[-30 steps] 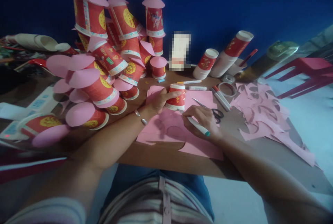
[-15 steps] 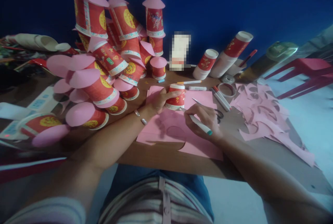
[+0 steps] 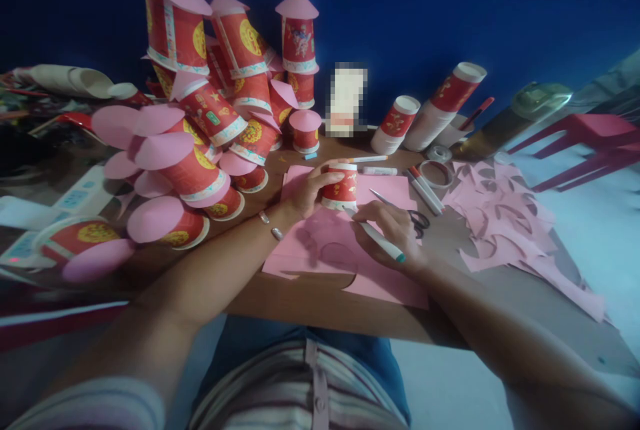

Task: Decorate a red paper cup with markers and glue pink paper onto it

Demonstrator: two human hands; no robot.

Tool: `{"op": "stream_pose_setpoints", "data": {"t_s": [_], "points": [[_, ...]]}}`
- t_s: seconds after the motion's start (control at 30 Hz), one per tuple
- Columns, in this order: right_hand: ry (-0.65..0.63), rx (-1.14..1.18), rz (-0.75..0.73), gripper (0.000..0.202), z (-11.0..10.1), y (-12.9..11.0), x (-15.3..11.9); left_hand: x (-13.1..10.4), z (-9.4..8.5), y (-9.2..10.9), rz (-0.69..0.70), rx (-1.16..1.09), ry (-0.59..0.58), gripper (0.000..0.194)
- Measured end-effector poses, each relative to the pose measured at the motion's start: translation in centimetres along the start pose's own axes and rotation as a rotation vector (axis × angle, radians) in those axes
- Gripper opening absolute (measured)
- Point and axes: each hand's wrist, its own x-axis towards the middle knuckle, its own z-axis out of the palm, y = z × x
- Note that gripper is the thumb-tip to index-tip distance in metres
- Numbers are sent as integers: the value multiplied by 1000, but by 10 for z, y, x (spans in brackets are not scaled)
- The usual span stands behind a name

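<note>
My left hand [image 3: 311,191] is wrapped round a red paper cup [image 3: 341,188] with gold print and a white rim band. The cup stands over pink paper [image 3: 325,233] on the table. In my right hand [image 3: 387,230] is a white marker [image 3: 381,241] with a green end; its tip points at the cup's lower edge. Whether the tip touches the cup or the paper I cannot tell. Beyond my right hand lie scissors [image 3: 419,222] with dark handles, partly hidden by the fingers.
Red cups with pink paper cones [image 3: 200,170] crowd the left side. Pink paper scraps [image 3: 505,217] heap up at the right, near a tape roll [image 3: 437,174] and more markers [image 3: 427,191]. Cup stacks [image 3: 395,125] stand behind, with a pink stool [image 3: 595,137] beyond the table.
The fingers of my left hand have shifted higher round the cup, which has turned a little. My right hand has moved slightly left, bringing the marker tip to the cup's lower edge.
</note>
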Motion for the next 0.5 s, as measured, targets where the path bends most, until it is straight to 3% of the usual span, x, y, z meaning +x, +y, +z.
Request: {"op": "stream_pose_setpoints", "data": {"t_s": [0.17, 0.5], "points": [[-59, 43, 20, 19, 1, 1, -3, 1, -1, -3, 9, -15, -45, 51], [-28, 13, -17, 16, 2, -1, -2, 1, 0, -3, -29, 15, -62, 55]]}}
